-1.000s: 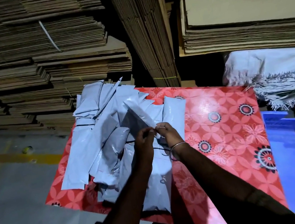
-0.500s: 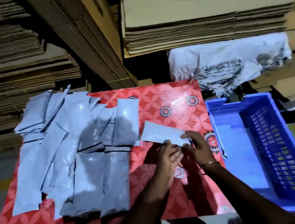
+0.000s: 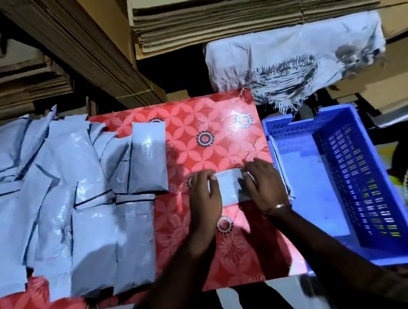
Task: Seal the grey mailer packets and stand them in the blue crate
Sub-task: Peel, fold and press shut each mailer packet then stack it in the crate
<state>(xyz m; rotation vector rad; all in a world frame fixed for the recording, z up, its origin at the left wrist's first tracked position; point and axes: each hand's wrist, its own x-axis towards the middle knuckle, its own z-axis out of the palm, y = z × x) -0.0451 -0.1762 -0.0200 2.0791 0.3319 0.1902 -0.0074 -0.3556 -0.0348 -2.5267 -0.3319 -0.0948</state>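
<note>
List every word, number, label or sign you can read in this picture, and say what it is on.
No text here can be read.
Blue crate: raised marks on the far rim, too blurred to read.
Grey packets: plain, no label in sight.
Small packet under both hands: plain.
Red tablecloth: flower pattern only.
Cardboard stacks: no print visible.

Packing storeroom: flattened cardboard stacks (image 3: 257, 3) behind a mailer-strewn table (image 3: 216, 137).

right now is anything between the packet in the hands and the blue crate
Nothing visible. The packet, held flat on the red table by the left hand and right hand, lies beside the blue crate; only its near wall to clear.
</note>
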